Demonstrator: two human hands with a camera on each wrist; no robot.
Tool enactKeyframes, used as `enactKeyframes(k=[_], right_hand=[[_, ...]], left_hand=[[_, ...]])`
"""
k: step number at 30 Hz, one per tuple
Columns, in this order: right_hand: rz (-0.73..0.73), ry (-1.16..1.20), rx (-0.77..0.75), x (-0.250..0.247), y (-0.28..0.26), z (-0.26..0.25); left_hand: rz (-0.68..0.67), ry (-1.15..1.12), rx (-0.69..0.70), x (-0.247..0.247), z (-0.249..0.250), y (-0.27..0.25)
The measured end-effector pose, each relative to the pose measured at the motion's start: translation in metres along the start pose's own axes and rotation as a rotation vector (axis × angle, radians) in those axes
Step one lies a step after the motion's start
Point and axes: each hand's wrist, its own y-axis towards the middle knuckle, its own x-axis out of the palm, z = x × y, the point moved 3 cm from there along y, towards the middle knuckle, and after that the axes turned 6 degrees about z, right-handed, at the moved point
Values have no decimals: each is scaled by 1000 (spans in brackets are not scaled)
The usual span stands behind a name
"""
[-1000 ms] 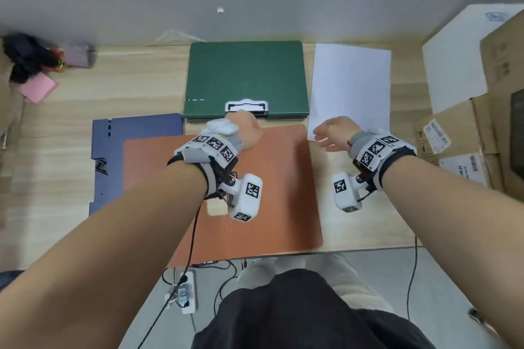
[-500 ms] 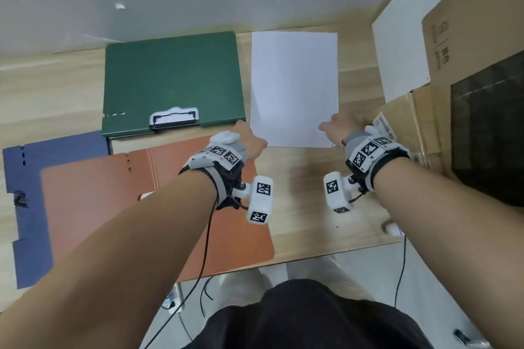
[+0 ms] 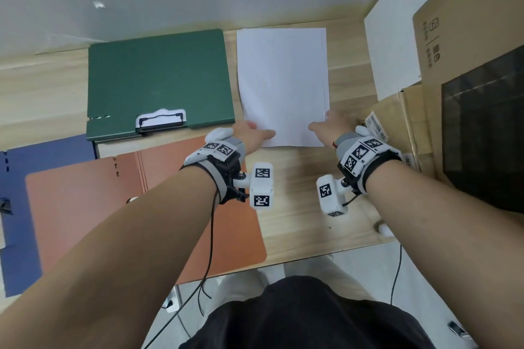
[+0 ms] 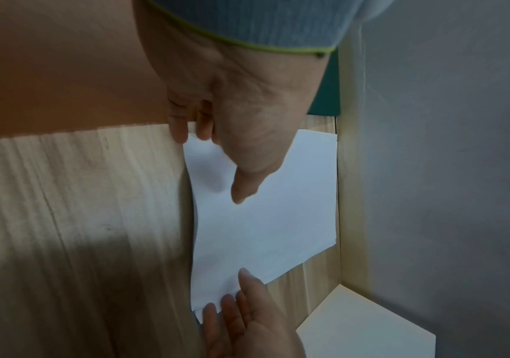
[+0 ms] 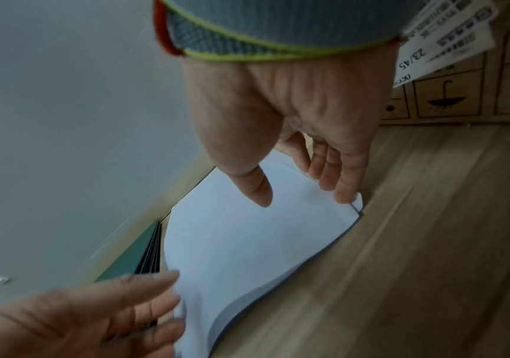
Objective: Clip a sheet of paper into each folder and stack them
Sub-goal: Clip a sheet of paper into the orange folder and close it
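A stack of white paper (image 3: 283, 79) lies on the wooden table (image 3: 297, 221), right of a closed green folder (image 3: 158, 76) with a metal clip (image 3: 161, 119). My left hand (image 3: 252, 133) holds the top sheet's near left corner, thumb over it and fingers at its edge (image 4: 210, 167). At the near right corner my right hand (image 3: 326, 125) does the same (image 5: 302, 201). The near edge of that sheet (image 5: 241, 242) bows up off the stack. An open orange folder (image 3: 85, 207) lies front left, partly over a blue folder (image 3: 19, 221).
Cardboard boxes (image 3: 467, 37) and a white board (image 3: 397, 37) crowd the right side, close beside my right wrist. A grey wall runs along the back of the table. The table's front edge is just below my forearms.
My left hand left the green folder's clip and went right to the paper's near left corner. My right hand slid from the left corner to the right one. The sheet's near edge has lifted.
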Motion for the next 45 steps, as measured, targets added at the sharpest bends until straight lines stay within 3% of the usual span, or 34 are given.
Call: enactKeyframes(k=[9, 20, 27, 32, 38, 45], right_hand=[[-9, -26, 14, 1, 2, -3], [-44, -27, 38, -3, 1, -1], [-34, 2, 51, -4, 1, -1], [-72, 287, 116, -1, 1, 3], [-137, 426, 126, 2, -1, -1], [-238, 440, 0, 12, -12, -19]], left_hand=[[-14, -87, -58, 16, -4, 29], [-109, -109, -15, 2, 14, 3], [-61, 180, 149, 17, 16, 2], [-69, 550, 195, 26, 12, 9], [-87, 554, 220, 25, 7, 15], [-92, 565, 252, 26, 3, 17]])
